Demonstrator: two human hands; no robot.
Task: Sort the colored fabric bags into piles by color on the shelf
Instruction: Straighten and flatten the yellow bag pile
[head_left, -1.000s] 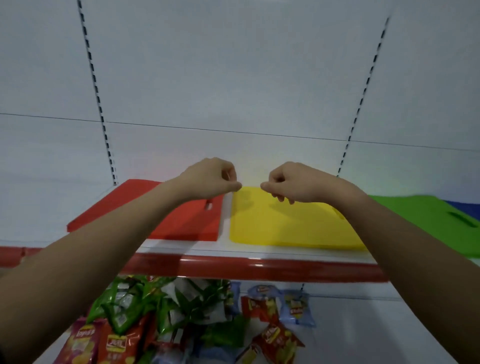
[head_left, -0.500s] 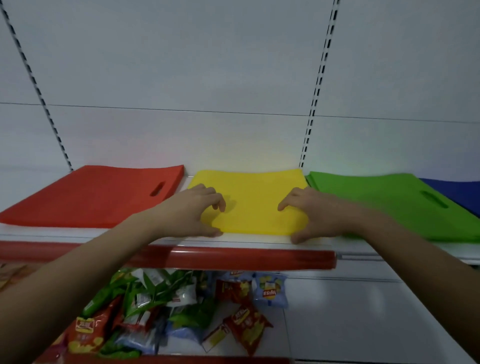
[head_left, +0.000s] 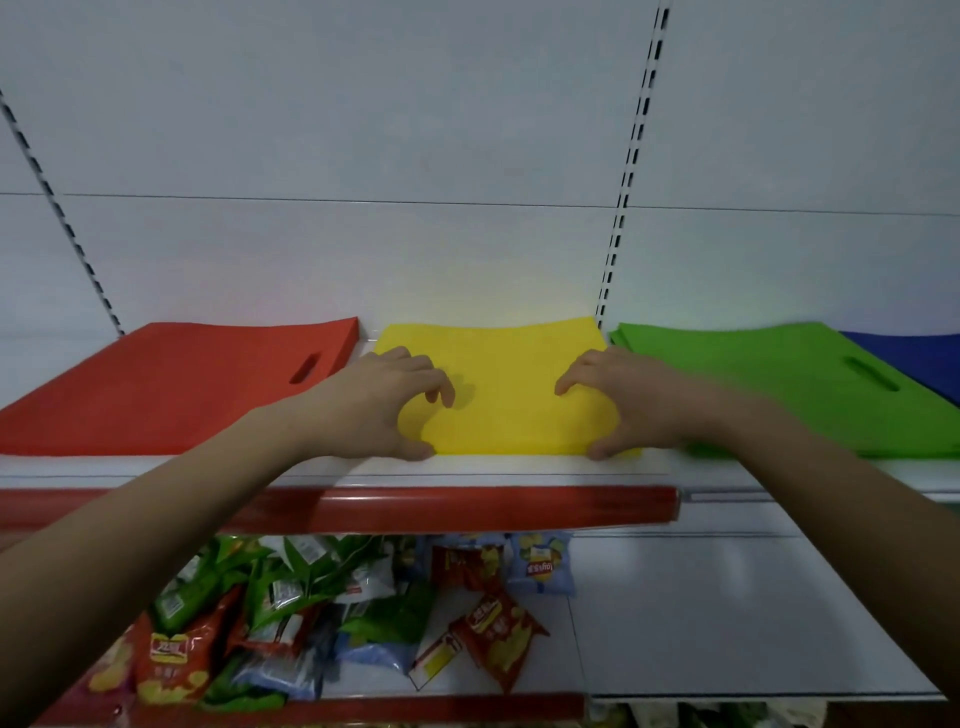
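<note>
Four colored piles of fabric bags lie side by side on the white shelf (head_left: 519, 470), which has a red front rail (head_left: 467, 506). Farthest left is the red pile (head_left: 171, 389), flat, with a slot handle near its right edge. Just right of it, apart by a narrow strip of shelf, lies the yellow pile (head_left: 509, 389), and both hands are on it. The left hand (head_left: 382, 410) sits over the pile's left front corner: its fingers are curled with the tips pressing down on the yellow top, and the thumb reaches round to the pile's front edge, so the corner is gripped between thumb and fingers. The right hand (head_left: 623, 402) mirrors it at the right front corner, fingers arched onto the fabric and thumb against the front edge near the shelf. Bare yellow fabric shows between the two hands. Next comes the green pile (head_left: 779, 384), close beside the yellow one, its slot handle toward the right. The blue pile (head_left: 914, 358) is at the far right, partly cut off by the frame. Below, on the lower shelf (head_left: 701, 623), snack packets (head_left: 291, 613) lie heaped at the left.
</note>
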